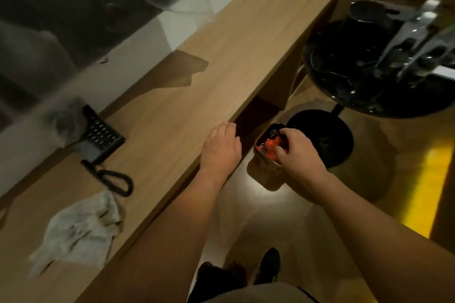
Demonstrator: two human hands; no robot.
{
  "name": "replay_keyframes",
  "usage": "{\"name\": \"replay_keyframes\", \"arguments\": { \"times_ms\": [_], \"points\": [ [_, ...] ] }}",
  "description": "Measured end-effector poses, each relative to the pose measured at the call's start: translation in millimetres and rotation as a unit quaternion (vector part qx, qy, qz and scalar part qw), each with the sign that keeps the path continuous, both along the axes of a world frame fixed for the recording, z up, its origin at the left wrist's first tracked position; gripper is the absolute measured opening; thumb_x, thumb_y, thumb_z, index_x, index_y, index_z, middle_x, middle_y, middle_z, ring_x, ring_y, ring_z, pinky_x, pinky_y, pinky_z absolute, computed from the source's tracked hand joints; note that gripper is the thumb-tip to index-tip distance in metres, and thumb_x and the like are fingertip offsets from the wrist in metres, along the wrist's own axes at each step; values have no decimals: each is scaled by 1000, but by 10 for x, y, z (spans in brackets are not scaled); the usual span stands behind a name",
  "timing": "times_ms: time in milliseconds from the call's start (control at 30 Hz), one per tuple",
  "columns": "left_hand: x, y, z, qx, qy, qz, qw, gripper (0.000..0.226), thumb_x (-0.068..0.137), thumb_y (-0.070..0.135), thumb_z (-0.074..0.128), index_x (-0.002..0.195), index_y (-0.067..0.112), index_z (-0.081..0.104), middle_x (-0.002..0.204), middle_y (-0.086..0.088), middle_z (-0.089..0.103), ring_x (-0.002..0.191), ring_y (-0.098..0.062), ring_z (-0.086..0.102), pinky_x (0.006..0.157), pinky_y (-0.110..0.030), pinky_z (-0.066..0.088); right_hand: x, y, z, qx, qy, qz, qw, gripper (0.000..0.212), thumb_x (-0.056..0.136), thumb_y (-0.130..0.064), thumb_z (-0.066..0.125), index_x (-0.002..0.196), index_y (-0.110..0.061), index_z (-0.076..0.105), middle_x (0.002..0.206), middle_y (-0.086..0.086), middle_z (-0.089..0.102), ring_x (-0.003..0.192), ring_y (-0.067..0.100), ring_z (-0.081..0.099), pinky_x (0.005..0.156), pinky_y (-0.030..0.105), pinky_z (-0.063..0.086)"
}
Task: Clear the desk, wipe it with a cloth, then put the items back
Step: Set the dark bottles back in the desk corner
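The long wooden desk (221, 61) runs from lower left to upper right. A crumpled pale cloth (81, 229) lies on its near left part. A black desk phone (98, 135) with a coiled cord (115, 179) sits against the wall. My left hand (221, 147) rests on the desk's front edge, fingers curled over the rim. My right hand (299, 152) is off the desk, above the floor, gripping a dark container (267, 155) that holds something red and orange.
A round black side table (369, 76) on a pedestal base (327, 135) stands to the right, carrying dark items and shiny metal objects (413, 39). A mirror or glossy wall panel (61, 19) lines the left. My shoes (268, 265) show on the glossy floor below.
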State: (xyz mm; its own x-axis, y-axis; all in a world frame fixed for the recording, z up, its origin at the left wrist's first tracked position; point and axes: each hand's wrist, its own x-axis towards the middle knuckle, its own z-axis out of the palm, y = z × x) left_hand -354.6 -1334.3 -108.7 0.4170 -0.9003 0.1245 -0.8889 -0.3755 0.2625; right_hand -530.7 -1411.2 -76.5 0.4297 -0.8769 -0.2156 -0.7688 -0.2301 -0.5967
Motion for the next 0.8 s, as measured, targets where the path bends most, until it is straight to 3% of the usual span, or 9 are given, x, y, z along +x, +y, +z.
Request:
{"name": "replay_keyframes", "arguments": {
  "times_ms": [133, 400, 600, 733, 800],
  "points": [
    [-547, -569, -49, -25, -29, -54, 998, 36, 93, 30, 63, 127, 18, 62, 125, 0, 66, 115, -16, 63, 97, -31, 51, -580, -345, 94, 9, -11, -57, 998, 54, 95, -21, 62, 146, -19, 43, 145, 2, 48, 133, 19, 47, 110, 38, 41],
    [-1193, -1634, -163, -41, -39, -150, 987, 33, 91, 36, 64, 120, 22, 62, 116, 5, 67, 103, -10, 65, 88, -25, 54, -1249, -1119, -52, 11, -13, -124, 992, 55, 95, -22, 62, 146, -22, 42, 148, 0, 45, 138, 17, 42, 113, 40, 39],
    [-1446, -2562, -248, -32, 4, -191, 981, 34, 95, 36, 54, 126, 22, 58, 123, 4, 64, 111, -12, 61, 97, -29, 50, -1531, -1985, -152, -4, 2, -156, 988, 52, 95, -23, 62, 144, -20, 45, 144, 0, 48, 133, 16, 45, 109, 35, 39],
    [-1587, -3097, -241, -44, 30, -216, 975, 39, 96, 30, 59, 133, 15, 59, 130, -1, 63, 122, -14, 57, 106, -24, 34, -1678, -2559, -127, -8, 13, -168, 986, 52, 95, -23, 61, 144, -20, 44, 145, 0, 47, 133, 16, 45, 111, 38, 42],
    [-1650, -3345, -268, -43, 42, -225, 972, 42, 98, 29, 59, 137, 14, 56, 135, -3, 61, 128, -15, 54, 108, -22, 29, -1781, -2819, -138, -21, 8, -178, 984, 52, 95, -23, 61, 144, -19, 45, 145, 1, 47, 133, 17, 45, 111, 33, 40]
  ]
}}
